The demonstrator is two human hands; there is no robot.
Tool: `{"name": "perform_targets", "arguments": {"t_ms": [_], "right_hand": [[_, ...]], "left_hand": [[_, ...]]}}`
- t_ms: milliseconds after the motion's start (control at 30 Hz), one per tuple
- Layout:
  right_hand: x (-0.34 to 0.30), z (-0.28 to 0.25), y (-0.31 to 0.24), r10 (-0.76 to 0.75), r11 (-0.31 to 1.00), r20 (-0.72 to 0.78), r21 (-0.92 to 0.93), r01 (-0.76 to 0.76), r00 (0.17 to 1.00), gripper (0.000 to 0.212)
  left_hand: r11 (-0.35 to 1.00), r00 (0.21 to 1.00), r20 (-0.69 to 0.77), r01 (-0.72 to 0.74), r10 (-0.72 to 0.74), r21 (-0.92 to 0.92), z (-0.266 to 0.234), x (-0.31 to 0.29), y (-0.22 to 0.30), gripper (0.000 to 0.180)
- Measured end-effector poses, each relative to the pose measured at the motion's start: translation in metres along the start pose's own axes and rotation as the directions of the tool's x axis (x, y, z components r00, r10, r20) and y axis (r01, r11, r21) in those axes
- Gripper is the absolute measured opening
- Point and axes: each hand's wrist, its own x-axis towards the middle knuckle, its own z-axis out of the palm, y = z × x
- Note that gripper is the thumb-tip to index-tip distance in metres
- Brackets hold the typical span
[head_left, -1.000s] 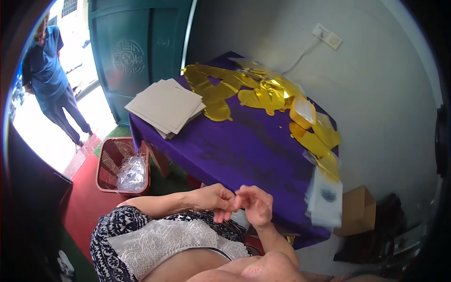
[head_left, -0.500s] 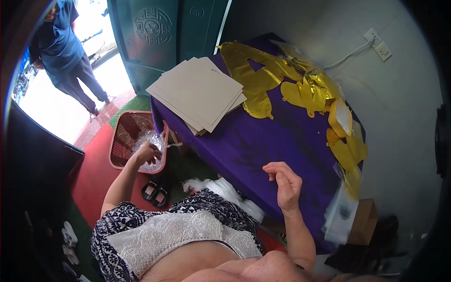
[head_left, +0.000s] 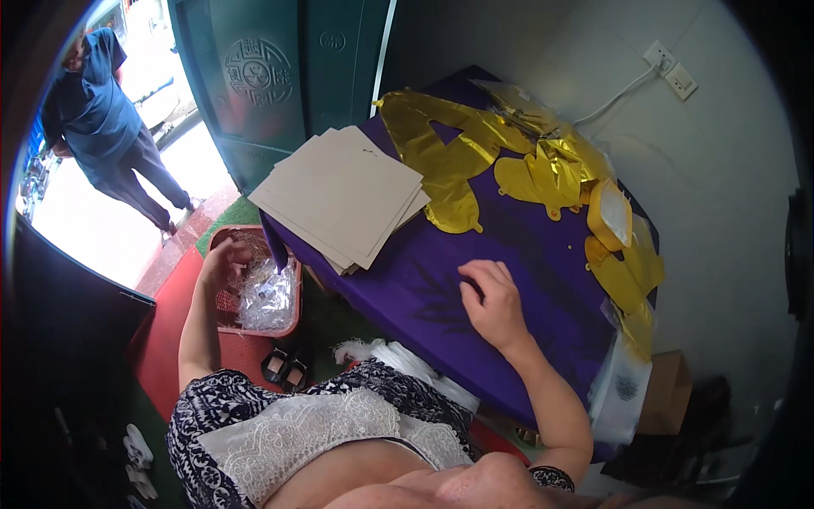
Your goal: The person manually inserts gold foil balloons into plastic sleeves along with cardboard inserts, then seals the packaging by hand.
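Observation:
My left hand hangs over the left side of a red plastic basket, its fingers loosely spread and nothing visible in them. Crumpled clear plastic wrappers lie inside the basket, to the right of that hand. Above the purple tablecloth is my right hand. Its fingers are bent, a gap shows between thumb and fingers, and no object is seen there. Beige square boards are stacked at the table's left. Flat gold foil balloons lie across the far and right parts.
A yellow-rimmed container and clear plastic packaging are on the table's right side, beside a cardboard box. Black sandals rest on the floor. Outside the green door stands a person.
My left hand has moved up and left, away from the clear wrappers, and its fingers have loosened. My right hand has lowered slightly and turned, with thumb and fingers farther apart.

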Motion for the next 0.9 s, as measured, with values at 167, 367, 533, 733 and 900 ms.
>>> {"name": "perform_targets", "arguments": {"t_ms": [167,367,533,733,900], "right_hand": [[0.052,0.03,0.018,-0.165,0.956,0.062,-0.236,0.175,0.984,0.031],[0.091,0.054,0.036,-0.135,0.911,0.194,-0.362,0.198,0.972,0.026],[0.102,0.065,0.039,-0.255,0.775,0.243,-0.527,0.348,0.936,0.008],[0.109,0.065,0.045,-0.167,0.848,0.143,-0.483,0.216,0.976,0.01],[0.126,0.054,0.092,0.329,0.933,-0.021,0.16,-0.322,0.944,0.021]], "left_hand": [[0.522,0.989,-0.044,-0.038,0.143,0.852,-0.039,0.017,0.015,0.037],[0.428,0.561,-0.365,0.022,0.743,0.904,-0.02,-0.066,0.15,0.042],[0.306,0.371,-0.158,-0.386,0.915,0.87,0.03,-0.135,0.242,0.026],[-0.03,0.267,0.31,-0.712,0.913,0.702,0.123,-0.158,0.304,0.017],[-0.166,0.195,0.598,-0.853,0.777,0.494,0.189,-0.133,0.348,0.026]]}}
